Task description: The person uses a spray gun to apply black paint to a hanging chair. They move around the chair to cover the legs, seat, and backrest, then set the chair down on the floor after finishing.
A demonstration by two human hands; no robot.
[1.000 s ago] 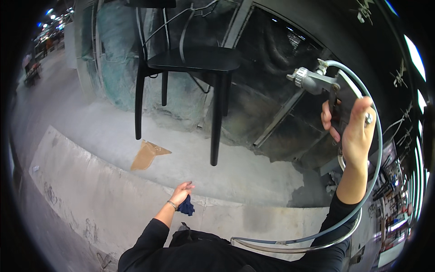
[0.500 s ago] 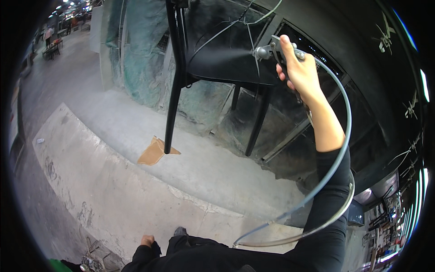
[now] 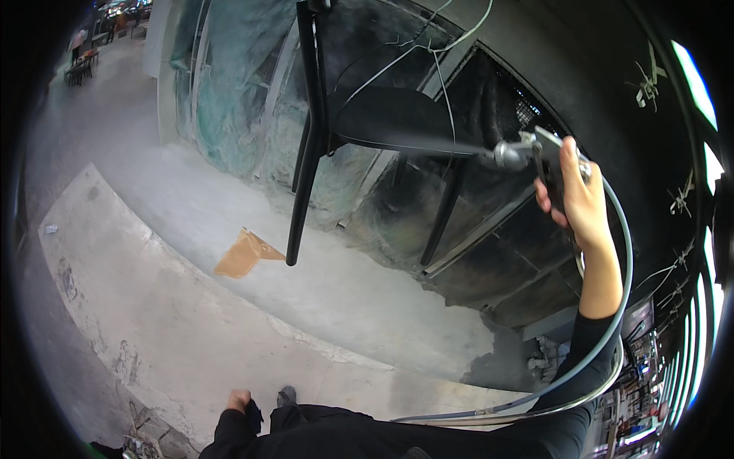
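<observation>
The left hand (image 3: 238, 400) is hanging low by the hip, fingers curled shut around a dark cloth. The black chair (image 3: 367, 130) is hanging above the concrete floor (image 3: 191, 306). The right hand (image 3: 577, 195) is gripping the spray gun (image 3: 527, 153), misting the seat; steady, even passes would likely coat best.

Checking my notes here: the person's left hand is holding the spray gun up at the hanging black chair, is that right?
Not quite. The head view shows the right hand holding the spray gun at the hanging black chair; the left hand is down low, away from it.
</observation>
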